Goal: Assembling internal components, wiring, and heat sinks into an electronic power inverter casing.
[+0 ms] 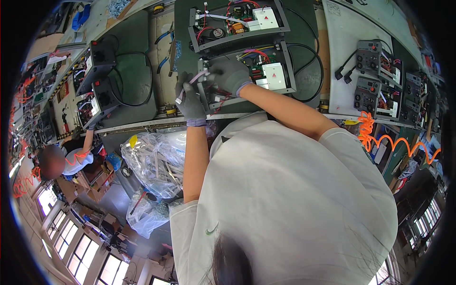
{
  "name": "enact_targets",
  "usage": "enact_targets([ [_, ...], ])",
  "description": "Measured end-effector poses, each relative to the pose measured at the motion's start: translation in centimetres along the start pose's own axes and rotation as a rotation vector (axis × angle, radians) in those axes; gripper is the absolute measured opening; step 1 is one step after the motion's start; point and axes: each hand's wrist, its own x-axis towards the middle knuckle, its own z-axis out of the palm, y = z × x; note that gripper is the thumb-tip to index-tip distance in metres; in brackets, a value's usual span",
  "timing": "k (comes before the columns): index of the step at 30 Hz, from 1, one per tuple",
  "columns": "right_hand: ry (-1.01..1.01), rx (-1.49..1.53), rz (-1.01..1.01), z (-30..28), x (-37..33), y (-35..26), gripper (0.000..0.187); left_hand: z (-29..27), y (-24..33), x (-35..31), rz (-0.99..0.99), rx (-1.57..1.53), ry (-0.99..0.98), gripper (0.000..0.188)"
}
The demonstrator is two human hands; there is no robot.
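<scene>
My left hand (pixel 192 103), in a grey glove, is closed around a pale flat ribbon cable (pixel 198 76) at the left end of the nearer device. One end of the cable sticks out beside my fingers. My right hand (pixel 231 76), gloved too, reaches over the open metal chassis (pixel 291 71), fingers bent down into its left part. What those fingertips grip is hidden. Inside the chassis are coloured wires (pixel 256 53), a green circuit board and a white cover plate (pixel 273 76) with a red mark.
A second open device (pixel 240 42) stands just beyond, with black power cords (pixel 319 61) at the right. Pliers (pixel 163 64) lie left. More devices stand on both sides (pixel 97 102) (pixel 375 95). Bagged parts (pixel 156 164) sit below the bench edge. A coiled orange hose (pixel 366 130) hangs right; a co-worker (pixel 78 159) is left.
</scene>
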Motion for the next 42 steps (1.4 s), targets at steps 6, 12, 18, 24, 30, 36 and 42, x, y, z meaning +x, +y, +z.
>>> enact_targets([
  [6, -0.075, 0.323, 0.044, -0.8, 0.5, 2.1, 0.026, 0.3, -0.4, 0.3, 0.002, 0.052, 0.023, 0.041],
  [12, -0.009, -0.104, 0.024, -1.1, 0.2, 1.2, 0.027, 1.2, 0.3, -0.3, -0.083, -0.061, 0.118, 0.041],
  [18, 0.009, -0.173, 0.029, -0.5, 1.9, 0.9, 0.022, 1.9, 0.8, -0.3, -0.061, -0.068, 0.209, 0.041],
  [24, -0.036, 0.194, -0.027, -2.6, 1.0, 1.1, 0.028, 1.7, 2.1, -1.3, -0.029, -0.166, 0.125, 0.05],
  [30, -0.266, 0.371, -0.571, -3.5, -0.5, -0.3, 0.021, 2.2, 0.8, -1.7, 0.169, 0.982, -0.062, 0.06],
  [36, -0.279, -0.34, -0.572, -5.1, -1.4, 1.4, 0.025, -0.7, -0.7, -1.0, 0.153, 0.741, -0.06, 0.028],
  [42, -0.546, -0.31, -0.808, -2.6, -0.6, 1.4, 0.032, -0.6, -1.2, -2.1, 0.176, 0.554, -0.031, 0.02],
])
